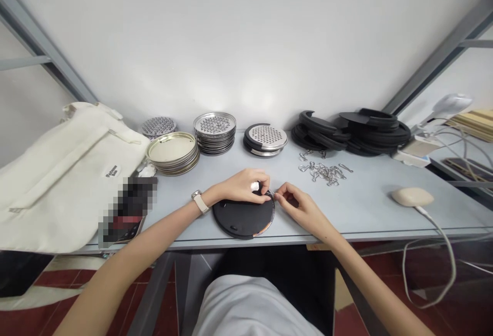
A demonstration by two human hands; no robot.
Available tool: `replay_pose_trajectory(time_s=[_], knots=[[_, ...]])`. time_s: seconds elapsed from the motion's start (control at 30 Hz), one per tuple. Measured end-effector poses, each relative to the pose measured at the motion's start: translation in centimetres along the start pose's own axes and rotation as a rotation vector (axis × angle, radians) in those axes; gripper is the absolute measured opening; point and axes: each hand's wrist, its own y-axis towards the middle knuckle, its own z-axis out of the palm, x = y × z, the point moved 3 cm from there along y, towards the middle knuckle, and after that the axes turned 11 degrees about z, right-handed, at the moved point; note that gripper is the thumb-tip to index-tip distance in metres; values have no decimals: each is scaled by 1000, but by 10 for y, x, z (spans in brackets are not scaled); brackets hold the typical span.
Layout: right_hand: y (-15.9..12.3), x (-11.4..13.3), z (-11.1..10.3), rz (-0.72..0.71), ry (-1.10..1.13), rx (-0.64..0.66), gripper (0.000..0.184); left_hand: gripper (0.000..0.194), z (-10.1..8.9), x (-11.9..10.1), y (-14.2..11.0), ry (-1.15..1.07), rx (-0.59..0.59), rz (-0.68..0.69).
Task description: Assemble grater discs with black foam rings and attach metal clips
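A round black disc (241, 218) lies near the table's front edge, with a strip of shiny metal rim bare along its right side. My left hand (248, 186) rests over the disc's far edge, fingers curled and thumb pressed at the rim; a white band shows on one finger. At the disc's upper right, my right hand (300, 205) pinches a small silvery piece, perhaps a wire clip, mostly hidden by the fingertips. Behind the right hand lies a loose pile of small metal clips (327, 172).
Along the wall stand stacked grater discs (214, 138), gold-coloured round plates (172, 153), a partly black-rimmed grater disc (266, 138) and black plastic rings (372, 133). A cream bag (73, 171) fills the left. Right, a white corded device (412, 197) lies near chargers (418, 147).
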Motion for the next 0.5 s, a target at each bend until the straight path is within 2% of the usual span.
replay_pose_trajectory(time_s=[0.5], knots=[[1, -1, 1, -17, -3, 37, 25, 12, 0, -4, 1, 48, -13, 22]])
